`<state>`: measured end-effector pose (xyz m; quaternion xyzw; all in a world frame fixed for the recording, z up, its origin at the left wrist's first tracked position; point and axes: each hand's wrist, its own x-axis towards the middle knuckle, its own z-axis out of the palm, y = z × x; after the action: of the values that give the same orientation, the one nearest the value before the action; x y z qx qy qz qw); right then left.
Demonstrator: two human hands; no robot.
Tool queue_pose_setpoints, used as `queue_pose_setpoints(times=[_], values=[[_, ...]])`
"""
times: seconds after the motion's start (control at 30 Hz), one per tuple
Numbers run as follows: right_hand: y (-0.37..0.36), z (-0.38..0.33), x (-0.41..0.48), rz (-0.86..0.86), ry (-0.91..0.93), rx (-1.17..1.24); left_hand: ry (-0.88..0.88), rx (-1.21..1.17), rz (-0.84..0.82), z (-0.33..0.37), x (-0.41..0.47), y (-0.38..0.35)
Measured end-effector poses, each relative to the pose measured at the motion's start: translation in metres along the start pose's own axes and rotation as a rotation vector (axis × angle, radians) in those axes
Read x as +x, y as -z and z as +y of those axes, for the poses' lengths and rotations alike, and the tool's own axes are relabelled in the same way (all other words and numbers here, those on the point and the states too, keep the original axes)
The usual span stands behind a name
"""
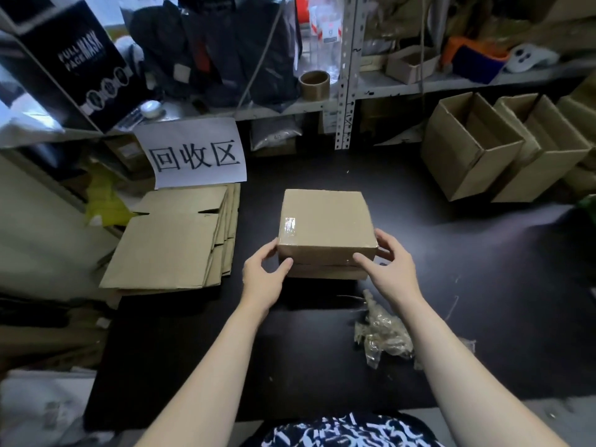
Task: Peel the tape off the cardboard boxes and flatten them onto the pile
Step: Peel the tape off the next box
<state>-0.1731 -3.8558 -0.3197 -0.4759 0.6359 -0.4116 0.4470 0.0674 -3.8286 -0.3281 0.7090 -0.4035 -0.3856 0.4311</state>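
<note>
A closed brown cardboard box (325, 221) stands in the middle of the black table, clear tape (289, 225) shining along its top left. My left hand (266, 272) grips its near left corner, thumb on the front face. My right hand (388, 262) grips the near right corner the same way. A pile of flattened boxes (171, 243) lies to the left, under a white paper sign (195, 154).
Crumpled peeled tape (382, 337) lies on the black table (483, 285) near my right forearm. Open empty boxes (474, 146) stand at the back right. A tape roll (314, 83) sits on the metal shelf behind, among bags and clutter.
</note>
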Motion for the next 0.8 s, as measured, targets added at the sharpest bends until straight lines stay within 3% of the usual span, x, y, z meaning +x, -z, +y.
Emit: queue_pose_setpoints(times=[0.13,0.3,0.5,0.6,0.7,0.8], values=[[-0.014,0.003,-0.002,0.029,0.025,-0.071,0.046,-0.086,-0.032,-0.014,0.004,0.004],[-0.022,0.004,-0.008,0.108,0.003,0.024,0.060,-0.128,-0.029,-0.022,0.003,0.007],[-0.024,-0.013,-0.011,0.190,0.114,0.047,0.007,0.089,0.011,-0.011,0.013,0.015],[-0.028,-0.022,-0.011,0.211,0.179,0.042,-0.208,0.290,0.109,0.004,0.012,0.017],[-0.032,-0.035,-0.010,0.213,0.280,0.047,-0.427,0.304,-0.014,0.025,0.014,0.009],[-0.036,-0.050,-0.006,0.168,0.377,0.054,-0.417,0.220,-0.195,0.047,0.011,-0.004]])
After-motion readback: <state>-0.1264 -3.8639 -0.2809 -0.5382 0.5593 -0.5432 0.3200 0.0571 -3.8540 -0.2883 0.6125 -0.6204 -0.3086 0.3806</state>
